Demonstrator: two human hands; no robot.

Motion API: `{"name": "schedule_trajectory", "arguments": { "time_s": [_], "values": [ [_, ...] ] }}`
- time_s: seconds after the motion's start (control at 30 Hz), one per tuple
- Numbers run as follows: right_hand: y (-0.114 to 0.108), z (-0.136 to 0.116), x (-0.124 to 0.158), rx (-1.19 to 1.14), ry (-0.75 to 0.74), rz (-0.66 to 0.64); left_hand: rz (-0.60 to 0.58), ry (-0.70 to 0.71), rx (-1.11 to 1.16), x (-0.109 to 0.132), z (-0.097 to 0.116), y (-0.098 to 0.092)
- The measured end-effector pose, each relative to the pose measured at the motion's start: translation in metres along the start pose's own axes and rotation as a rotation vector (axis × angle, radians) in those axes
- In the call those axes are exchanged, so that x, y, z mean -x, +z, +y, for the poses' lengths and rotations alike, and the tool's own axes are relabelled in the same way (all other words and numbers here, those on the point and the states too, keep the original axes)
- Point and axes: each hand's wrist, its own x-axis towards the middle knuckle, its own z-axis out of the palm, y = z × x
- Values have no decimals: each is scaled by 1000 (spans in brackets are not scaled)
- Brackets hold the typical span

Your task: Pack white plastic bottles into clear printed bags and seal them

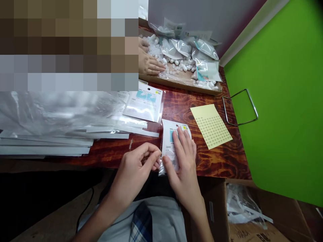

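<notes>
A small clear packet with a printed white card (168,149) lies near the table's front edge. My right hand (185,153) rests flat on it, fingers stretched out, covering much of its print. At the packet's left edge my left hand (141,159) is closed in a pinch, thumb against forefinger. What sits between those fingertips, if anything, is too small to make out. Just beyond lies another such packet (145,104), its printed side up. To the right is a pale yellow sticker sheet (212,127) with rows of small marks.
A heap of clear plastic bags (58,111) covers the table's left side. At the back, a shallow cardboard tray (181,86) holds small white pieces and filled packets, with another person's hands in it. A green panel (282,111) with a metal loop (253,106) borders the right.
</notes>
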Motion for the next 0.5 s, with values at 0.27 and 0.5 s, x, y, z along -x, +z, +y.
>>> {"name": "schedule_trajectory", "arguments": {
  "time_s": [0.27, 0.5],
  "values": [
    [1, -1, 5, -90, 11, 48, -61, 48, -41, 0, -2, -5],
    [-12, 20, 15, -352, 377, 352, 18, 133, 20, 3, -1, -6]
  ]
}}
